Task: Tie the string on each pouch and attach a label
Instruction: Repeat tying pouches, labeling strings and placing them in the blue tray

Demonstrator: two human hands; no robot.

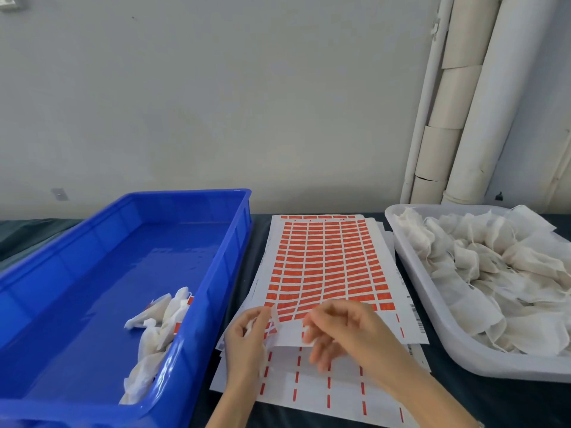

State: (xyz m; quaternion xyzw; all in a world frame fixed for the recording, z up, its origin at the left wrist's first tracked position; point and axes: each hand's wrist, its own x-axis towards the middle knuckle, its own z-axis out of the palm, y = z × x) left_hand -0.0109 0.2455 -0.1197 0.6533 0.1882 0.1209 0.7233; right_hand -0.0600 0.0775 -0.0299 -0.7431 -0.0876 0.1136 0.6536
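The left hand (pixel 247 338) is curled round a small white pouch (pixel 251 326). A little strip that looks like a peeled label (pixel 274 317) stands up by its thumb. The right hand (pixel 336 327) is blurry. Its fingers curl under the near edge of the top label sheet (pixel 327 261) and its thumb is on top, so it pinches the paper. The sheet is white, with many rows of little red stickers. Any words on them are too small to read. A tiny barcode (pixel 419 319) on the sheet's right edge cannot be read either. Under it lies a used sheet (pixel 312 384) with only thin red dashes left. The sheets lie on a dark worktop (pixel 482 400) between two boxes. The blue bin (pixel 234 242) on the left holds a few labelled pouches (pixel 160 316) in its near right corner. The white tray (pixel 432 307) on the right is piled with soft, crinkly cloth pouches (pixel 494 267) with thin strings.
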